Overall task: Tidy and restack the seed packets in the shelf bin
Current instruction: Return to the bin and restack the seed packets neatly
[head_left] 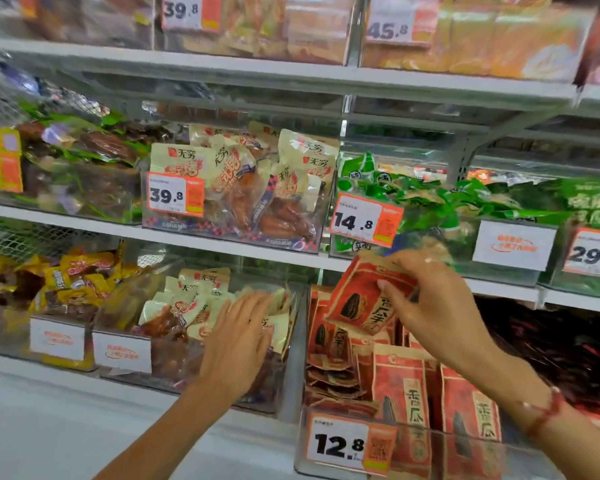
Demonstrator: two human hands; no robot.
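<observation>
Standing across the whole view: white shelves carrying rows of clear bins, each wearing an orange-and-white price tag. Sitting on the middle shelf: a bin of cream snack packs tagged 39.8, a bin of green packets tagged 14.8 to its right, and a bin of dark packs with green and purple wrapping to its left. Lying on the lower shelf at far left: yellow wrapped snacks; beside them, a clear bin holding more cream packs heaped loosely. Crowding the lower right: the seed bin, tagged 12.8 on its front wall, holding red seed packets, some standing upright at the front, others lying crumpled and flat in a pile at the left side. Hanging just above that bin, in front of the middle shelf edge and partly covering the bin of green packets: one red seed packet, tilted, lifted clear of the stack. Pinching that packet near its upper right corner: the right hand, fingers curled over the front, a red bead bracelet circling the wrist. Reaching toward the neighbouring bin: the left hand, grip released, fingers straight and spread, blurred, lying over the cream packs near that bin's right wall; contact with them too smeared to tell.
</observation>
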